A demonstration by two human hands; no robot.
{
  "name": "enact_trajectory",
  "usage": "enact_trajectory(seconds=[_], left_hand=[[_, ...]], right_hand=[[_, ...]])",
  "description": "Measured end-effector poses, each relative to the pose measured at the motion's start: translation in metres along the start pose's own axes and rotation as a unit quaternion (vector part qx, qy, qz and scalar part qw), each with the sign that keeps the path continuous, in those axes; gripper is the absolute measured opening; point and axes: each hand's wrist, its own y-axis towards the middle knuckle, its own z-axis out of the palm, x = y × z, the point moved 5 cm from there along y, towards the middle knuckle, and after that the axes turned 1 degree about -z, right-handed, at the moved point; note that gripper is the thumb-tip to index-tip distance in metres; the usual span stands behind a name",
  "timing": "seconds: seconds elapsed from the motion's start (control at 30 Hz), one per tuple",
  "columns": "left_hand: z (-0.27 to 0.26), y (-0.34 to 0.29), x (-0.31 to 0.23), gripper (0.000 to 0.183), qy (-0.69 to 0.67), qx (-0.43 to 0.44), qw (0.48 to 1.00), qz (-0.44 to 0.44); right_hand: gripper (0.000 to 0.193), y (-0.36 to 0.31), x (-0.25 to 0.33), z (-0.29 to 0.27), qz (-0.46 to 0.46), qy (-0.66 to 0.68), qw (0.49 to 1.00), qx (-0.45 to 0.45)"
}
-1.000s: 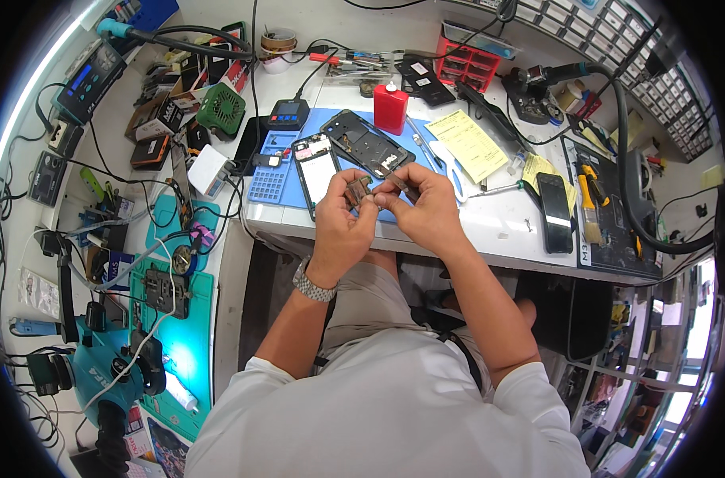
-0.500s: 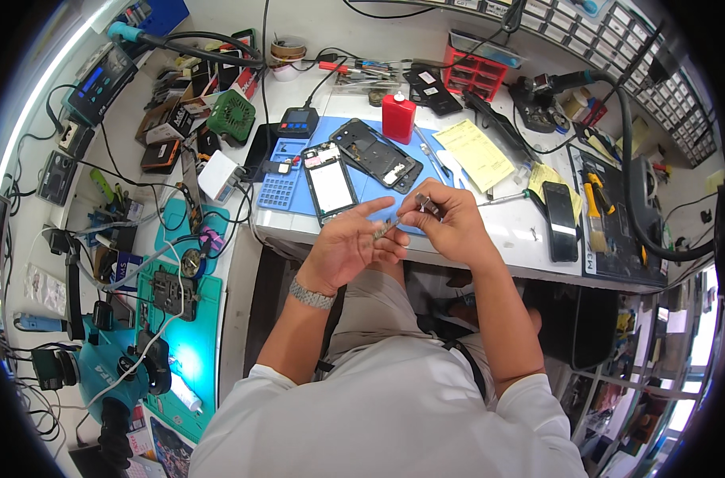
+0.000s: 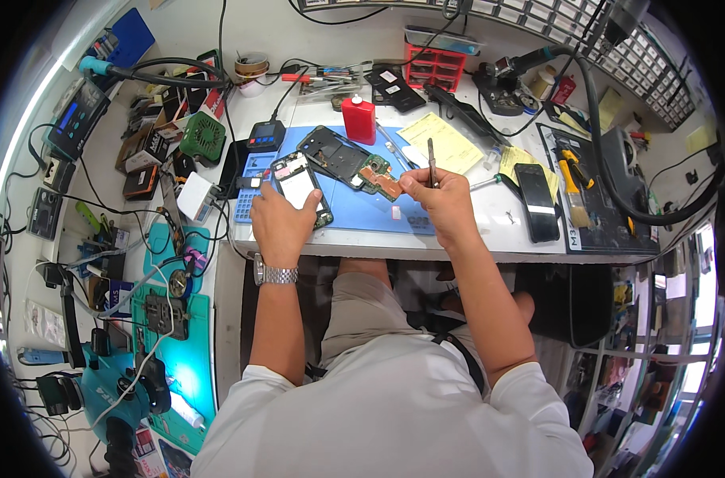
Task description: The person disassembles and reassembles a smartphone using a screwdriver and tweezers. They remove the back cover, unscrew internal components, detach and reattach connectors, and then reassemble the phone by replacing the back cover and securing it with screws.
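Observation:
My left hand (image 3: 284, 227) spans an opened phone frame (image 3: 300, 191) with a white panel inside, thumb on its right side and fingers on its left. In my right hand (image 3: 440, 205) a copper-and-green phone circuit board (image 3: 381, 180) is pinched by its edge, above the blue mat. A slim dark tool (image 3: 432, 158), its kind unclear, stands up from the same fingers. Behind the board lies a dark phone housing (image 3: 331, 154), slanted and partly covered by it. A small pale piece (image 3: 396, 213) rests on the blue mat (image 3: 354, 217).
A red bottle (image 3: 358, 119) stands behind the housing. Yellow paper sheets (image 3: 440, 139), a black phone (image 3: 535, 199) and a brush (image 3: 575, 213) lie to the right. A small dark meter (image 3: 265, 135) sits at the back left. A teal microscope (image 3: 119, 382) stands at the lower left.
My hands have moved apart. The left one has gone left onto the phone frame. My right hand now holds the circuit board out over the mat. The view has shifted slightly.

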Motion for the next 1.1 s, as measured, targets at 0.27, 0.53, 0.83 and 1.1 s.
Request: enact_trajectory(seconds=[0.27,0.53,0.83,1.1], left_hand=[[0.021,0.023,0.012,0.073,-0.205,0.051,0.977,-0.037],[0.033,0.005,0.011,0.048,-0.555,-0.011,0.825,-0.111],[0.002,-0.073,-0.025,0.042,-0.704,0.253,0.657,-0.093],[0.028,-0.12,-0.048,0.058,-0.664,0.379,0.641,-0.065]], right_hand=[[0.015,-0.007,0.003,-0.004,-0.015,-0.012,0.999,-0.028],[0.015,-0.018,0.005,-0.024,-0.061,-0.002,0.994,-0.095],[0.015,-0.038,0.021,-0.04,-0.166,-0.011,0.982,-0.09],[0.009,-0.044,0.008,-0.015,-0.125,-0.136,0.983,0.009]])
